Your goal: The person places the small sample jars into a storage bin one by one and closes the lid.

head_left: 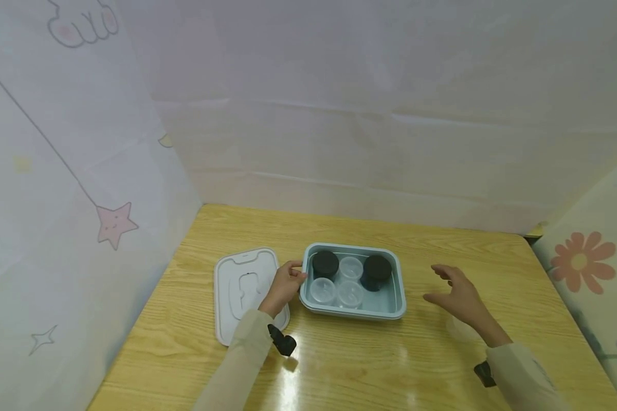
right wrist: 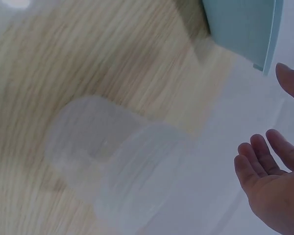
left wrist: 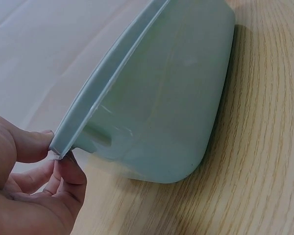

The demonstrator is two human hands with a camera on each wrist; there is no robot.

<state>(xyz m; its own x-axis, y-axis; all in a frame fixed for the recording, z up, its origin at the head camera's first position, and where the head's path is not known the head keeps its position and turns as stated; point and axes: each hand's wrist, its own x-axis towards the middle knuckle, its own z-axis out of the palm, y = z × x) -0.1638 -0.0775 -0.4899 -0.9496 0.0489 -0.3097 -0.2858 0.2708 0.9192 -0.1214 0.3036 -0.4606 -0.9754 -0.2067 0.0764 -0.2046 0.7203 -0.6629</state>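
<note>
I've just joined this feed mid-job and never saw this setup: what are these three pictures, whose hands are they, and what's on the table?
No machine here: a person works bare-handed, wearing one camera on the head and one on each wrist. The head view shows a wooden table with a light blue container holding two black-lidded jars and three clear cups. Its white lid lies beside it. The left hand pinches the container's rim, shown close in the left wrist view. The right hand hovers open, holding nothing. Its wrist view shows a blurred clear cup below.
</note>
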